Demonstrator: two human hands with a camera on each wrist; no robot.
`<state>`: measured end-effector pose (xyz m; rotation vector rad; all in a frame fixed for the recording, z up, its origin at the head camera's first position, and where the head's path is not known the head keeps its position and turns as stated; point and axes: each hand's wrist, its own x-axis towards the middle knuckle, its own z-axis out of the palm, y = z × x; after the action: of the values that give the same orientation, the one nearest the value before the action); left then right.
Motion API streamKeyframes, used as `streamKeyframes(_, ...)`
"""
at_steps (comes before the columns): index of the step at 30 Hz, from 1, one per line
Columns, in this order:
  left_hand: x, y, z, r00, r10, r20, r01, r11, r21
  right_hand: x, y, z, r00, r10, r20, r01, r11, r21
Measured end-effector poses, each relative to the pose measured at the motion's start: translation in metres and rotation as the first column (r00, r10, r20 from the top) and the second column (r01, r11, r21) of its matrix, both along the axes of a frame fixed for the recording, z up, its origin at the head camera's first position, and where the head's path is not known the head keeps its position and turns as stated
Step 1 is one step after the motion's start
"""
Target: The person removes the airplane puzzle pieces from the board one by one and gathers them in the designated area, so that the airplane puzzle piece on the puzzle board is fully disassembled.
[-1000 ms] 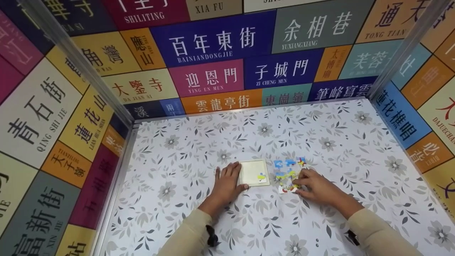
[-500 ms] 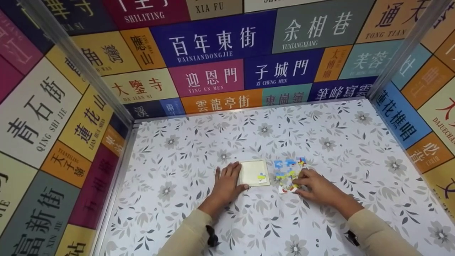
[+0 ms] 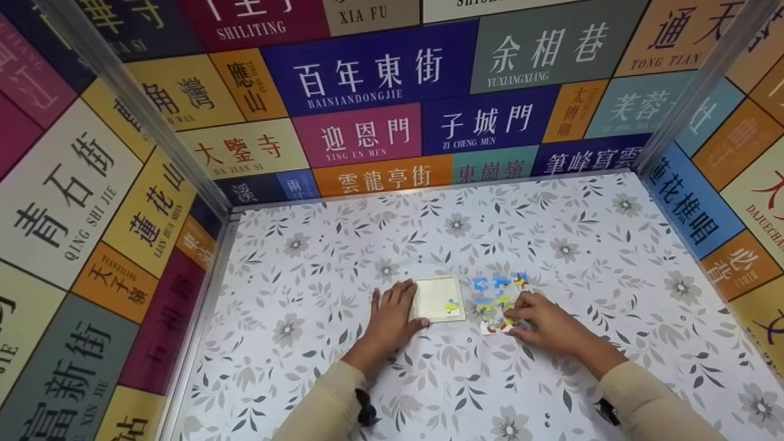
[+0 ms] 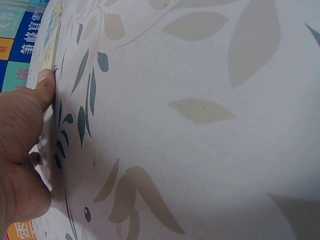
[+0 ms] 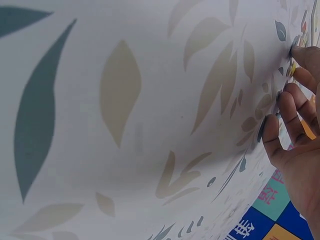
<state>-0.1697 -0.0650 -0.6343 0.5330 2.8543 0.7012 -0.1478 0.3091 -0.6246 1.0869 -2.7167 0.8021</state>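
Note:
My left hand [image 3: 390, 315] rests at the left side of a shallow cream puzzle tray [image 3: 433, 293], its fingers along the left edge and its thumb at the lower edge. One yellow-and-white puzzle piece [image 3: 452, 306] lies in the tray's lower right corner. In the left wrist view the thumb [image 4: 45, 82] presses on the tray's rim. To the right, my right hand [image 3: 542, 321] bends over a cluster of colourful puzzle pieces [image 3: 490, 288], thumb and index finger pinching one at its lower right. A bit of yellow piece [image 5: 292, 68] shows by these fingertips in the right wrist view.
Everything lies on a white tabletop [image 3: 343, 245] printed with grey flowers and leaves. Panels [image 3: 367, 67] with coloured place-name signs enclose it at the back and both sides. Clear corner posts [image 3: 692, 92] stand where the panels meet.

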Motion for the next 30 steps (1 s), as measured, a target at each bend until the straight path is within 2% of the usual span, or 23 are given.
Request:
streamKeyframes(14, 0.001, 0.0, -0.001, 1.0, 0.004, -0.002, -0.004, 1.0, 0.005, -0.003, -0.004, 0.006, 0.994, -0.02, 0.103, 0.021, 1.0, -0.007)
streamKeyframes(23, 0.001, 0.001, -0.002, 1.0, 0.004, -0.007, -0.004, 1.0, -0.001, -0.019, -0.026, 0.011, 1.0, -0.017, 0.022, 0.017, 0.999, 0.027)
streamKeyframes(30, -0.001, 0.001, 0.0, 1.0, 0.002, 0.004, -0.002, 1.0, -0.011, -0.032, -0.054, 0.015, 0.997, -0.043, 0.071, 0.038, 0.996, 0.078)
